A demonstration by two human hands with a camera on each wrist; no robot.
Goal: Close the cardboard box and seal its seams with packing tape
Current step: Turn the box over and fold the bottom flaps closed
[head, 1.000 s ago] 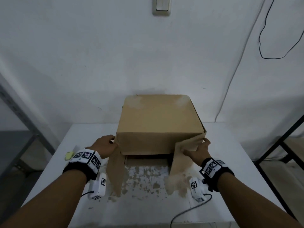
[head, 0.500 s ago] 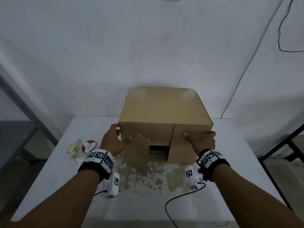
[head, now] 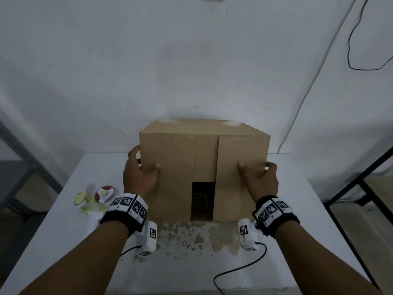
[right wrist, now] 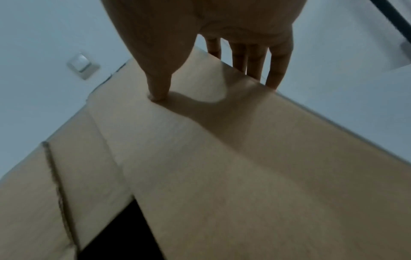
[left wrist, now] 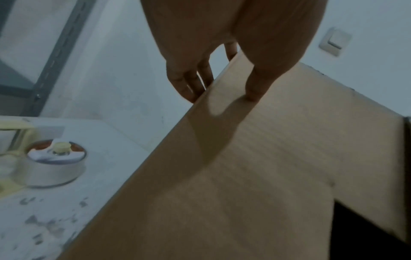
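A brown cardboard box point(head: 180, 167) lies on its side on the white table point(head: 63, 241), with its flaps facing me. The flaps are folded flat against the front, leaving a dark gap point(head: 203, 201) low in the middle. My left hand point(head: 144, 162) grips the left front corner, thumb on the flap point(left wrist: 266, 176) and fingers down the side. My right hand point(head: 255, 167) grips the right corner the same way, thumb on the right flap point(right wrist: 222, 158). A roll of tape point(head: 104, 193) with yellowish pieces lies on the table left of my left wrist; the left wrist view also shows the roll of tape point(left wrist: 55, 163).
The wall stands close behind the box, with a light switch point(left wrist: 334, 41) on it. Dark metal frames stand at the far left point(head: 25, 158) and right point(head: 361, 179) of the table. The table surface point(head: 191, 237) in front of the box is worn. A black cable point(head: 234, 271) trails near the front edge.
The two side flaps, which hung open a second ago, have swung in flat against the box front. Both hands moved from the flap edges to the box's front corners.
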